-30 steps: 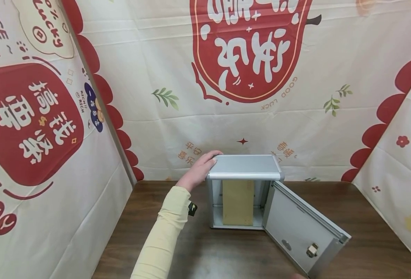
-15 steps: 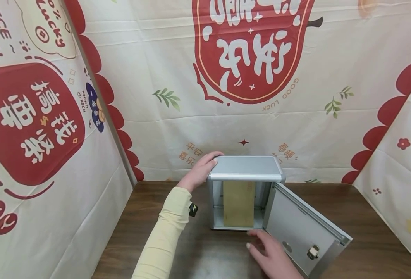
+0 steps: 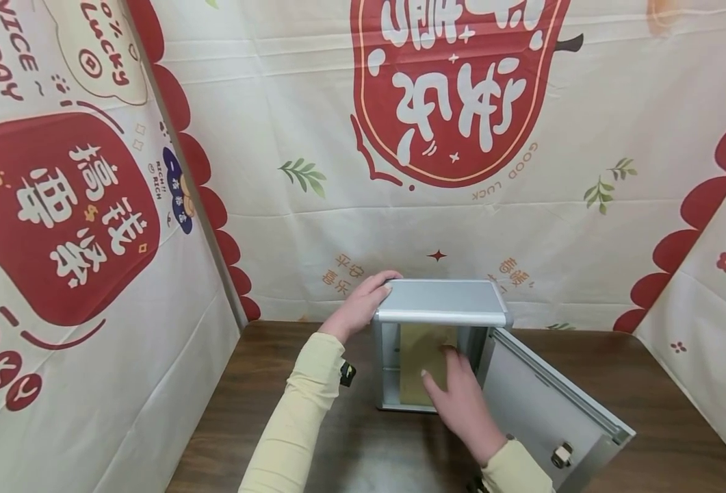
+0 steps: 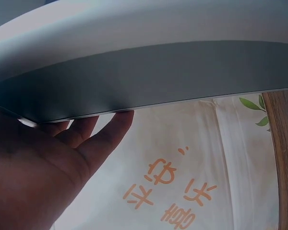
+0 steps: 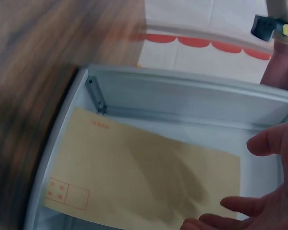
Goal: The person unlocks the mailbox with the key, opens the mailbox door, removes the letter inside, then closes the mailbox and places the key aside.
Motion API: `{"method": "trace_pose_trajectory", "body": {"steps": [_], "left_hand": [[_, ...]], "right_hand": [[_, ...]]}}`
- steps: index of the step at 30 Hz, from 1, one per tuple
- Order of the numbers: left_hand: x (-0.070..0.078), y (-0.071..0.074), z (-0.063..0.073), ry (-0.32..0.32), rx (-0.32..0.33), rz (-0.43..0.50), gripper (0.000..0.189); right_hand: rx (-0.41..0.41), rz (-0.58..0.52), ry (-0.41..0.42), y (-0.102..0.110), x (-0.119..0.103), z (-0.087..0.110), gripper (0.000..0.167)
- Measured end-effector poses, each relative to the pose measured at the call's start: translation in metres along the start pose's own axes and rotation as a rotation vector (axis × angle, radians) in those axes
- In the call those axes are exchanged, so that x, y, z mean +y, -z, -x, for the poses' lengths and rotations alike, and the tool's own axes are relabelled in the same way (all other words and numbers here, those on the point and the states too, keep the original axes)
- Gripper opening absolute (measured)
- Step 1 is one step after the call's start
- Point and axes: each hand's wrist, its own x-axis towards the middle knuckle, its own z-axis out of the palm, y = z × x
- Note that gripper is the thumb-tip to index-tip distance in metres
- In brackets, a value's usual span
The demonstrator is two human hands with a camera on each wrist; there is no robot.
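Observation:
A silver metal letter box [image 3: 443, 300] stands on the table with its door [image 3: 535, 400] swung out to the right. Inside leans a tan paper envelope [image 3: 417, 363]; red print and small red squares show on it in the right wrist view. At the box's upper left edge my left hand [image 3: 360, 305] holds on, and in the left wrist view its fingers [image 4: 110, 132] reach round the metal side. My right hand [image 3: 463, 404] is in the box's opening, thumb and fingers spread over the envelope. A gap shows between its thumb [image 5: 263, 143] and fingers, with nothing pinched there.
A lock [image 3: 562, 454] sticks out from the inner face of the door. The brown wooden table [image 3: 264, 383] extends on both sides of the box. Printed cloth [image 3: 289, 239] hangs close behind the box, and more covers the left and right sides.
My right hand has come in from the bottom edge, passed in front of the door and reached into the box at the envelope. My left hand keeps its place on the box.

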Motion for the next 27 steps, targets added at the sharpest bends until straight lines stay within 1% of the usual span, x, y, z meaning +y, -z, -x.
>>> {"method": "trace_pose_trajectory", "body": {"steps": [5,9,14,15,17,21,22,27], "left_hand": [[-0.001,0.000,-0.001,-0.005,0.005,-0.003,0.037],[-0.001,0.000,-0.001,-0.002,-0.002,0.007,0.037],[0.001,0.000,0.001,0.024,-0.019,0.009,0.036],[0.007,0.002,0.004,0.027,-0.024,0.005,0.037],[0.007,0.002,0.004,0.033,-0.029,0.001,0.037],[0.008,0.001,0.005,0.040,-0.019,-0.001,0.036],[0.002,0.000,0.002,0.038,-0.014,0.002,0.036],[0.002,-0.001,0.003,0.024,-0.004,0.018,0.035]], "right_hand": [[0.040,0.039,-0.018,-0.005,0.007,-0.016,0.066],[0.083,0.072,-0.031,-0.010,0.013,-0.024,0.070],[0.073,0.084,-0.065,-0.015,0.018,-0.024,0.077],[0.065,0.085,-0.075,-0.017,0.019,-0.024,0.078],[0.053,0.081,-0.098,-0.020,0.022,-0.025,0.079],[0.036,0.040,-0.138,-0.026,0.033,-0.028,0.077],[0.038,0.027,-0.148,-0.027,0.035,-0.029,0.076],[0.092,-0.020,-0.159,-0.029,0.039,-0.032,0.062]]}}
